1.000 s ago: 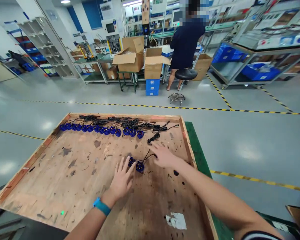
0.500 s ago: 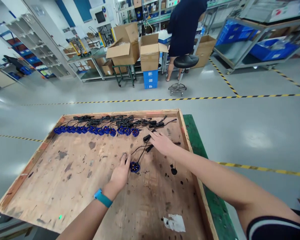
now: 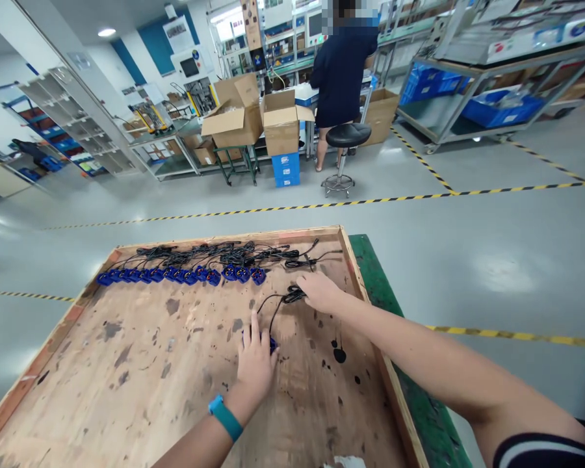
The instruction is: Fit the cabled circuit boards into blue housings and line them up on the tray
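A round blue connector (image 3: 273,345) lies on the wooden tray, partly hidden under my left hand (image 3: 256,359). The fingers of that hand are stretched out and apart over the connector, with the thumb by its right side. A black cable (image 3: 272,318) runs from the connector up to a coiled, bundled part (image 3: 293,295). My right hand (image 3: 320,292) is closed on the right end of this bundle, its fingertips partly hidden. Farther back, several similar blue connectors (image 3: 189,277) stand in a row, their black cables (image 3: 224,251) heaped behind them.
The stained wooden tray (image 3: 185,383) has a raised rim (image 3: 355,273) and sits on a green surface (image 3: 377,279). Across the floor are cardboard boxes (image 3: 280,130), blue crates (image 3: 286,170), a stool (image 3: 347,135), a metal cart (image 3: 433,123) and a person in dark clothes (image 3: 341,78).
My left hand has moved right, from beside the blue connector to over it. My right hand remains at the bundled cable. The camera view has tilted up slightly.
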The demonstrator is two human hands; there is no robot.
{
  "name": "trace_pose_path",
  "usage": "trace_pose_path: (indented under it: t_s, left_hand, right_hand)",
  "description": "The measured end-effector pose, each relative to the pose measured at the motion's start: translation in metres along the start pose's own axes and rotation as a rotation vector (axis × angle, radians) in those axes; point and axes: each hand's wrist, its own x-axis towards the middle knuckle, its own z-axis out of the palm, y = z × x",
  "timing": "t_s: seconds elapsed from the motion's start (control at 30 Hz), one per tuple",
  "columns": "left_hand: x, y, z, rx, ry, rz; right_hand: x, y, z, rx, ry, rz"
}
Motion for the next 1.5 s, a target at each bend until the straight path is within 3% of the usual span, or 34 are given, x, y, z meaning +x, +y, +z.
trace_pose_path:
  t_s: [0.13, 0.23, 0.4, 0.5, 0.6, 0.7, 0.8, 0.9, 1.07, 1.23, 1.37, 1.5]
  left_hand:
    - [0.035, 0.027, -0.011, -0.034, 0.011, -0.01]
    - [0.072, 0.048, -0.016, -0.058, 0.038, -0.005]
    - [0.135, 0.073, -0.017, -0.056, 0.1, -0.05]
    - [0.156, 0.074, -0.015, -0.011, 0.112, -0.092]
    - [0.158, 0.056, -0.019, 0.033, 0.125, 0.008]
    - [0.153, 0.018, -0.025, 0.132, 0.157, 0.156]
    - [0.154, -0.028, -0.027, 0.2, 0.153, 0.063]
    - [0.163, -0.058, -0.02, 0.148, 0.098, -0.064]
    - [0.181, -0.063, -0.003, 0.022, 0.093, -0.155]
    - [0.187, -0.059, -0.002, 0.041, 0.133, -0.164]
    - [0.169, -0.081, -0.007, 0.069, 0.304, -0.221]
    - [0.154, -0.126, 0.0, -0.042, 0.394, -0.476]
  right_hand:
    - [0.002, 0.01, -0.023, 0.026, 0.125, 0.128]
    - [0.022, 0.021, -0.034, 0.053, 0.207, 0.262]
    - [0.06, 0.048, -0.036, 0.079, 0.248, 0.388]
    - [0.055, 0.048, -0.027, 0.108, 0.287, 0.41]
    - [0.032, 0.032, -0.011, 0.172, 0.269, 0.343]
    - [0.015, 0.007, 0.007, 0.264, 0.218, 0.271]
    - [0.022, -0.02, 0.022, 0.262, 0.215, 0.291]
    - [0.045, -0.039, 0.032, 0.222, 0.219, 0.301]
    - [0.077, -0.041, 0.044, 0.139, 0.179, 0.258]
    - [0.087, -0.029, 0.046, 0.072, 0.198, 0.195]
    - [0.06, -0.048, 0.051, 0.076, 0.355, 0.316]
    - [-0.016, -0.099, 0.075, 0.194, 0.431, 0.483]
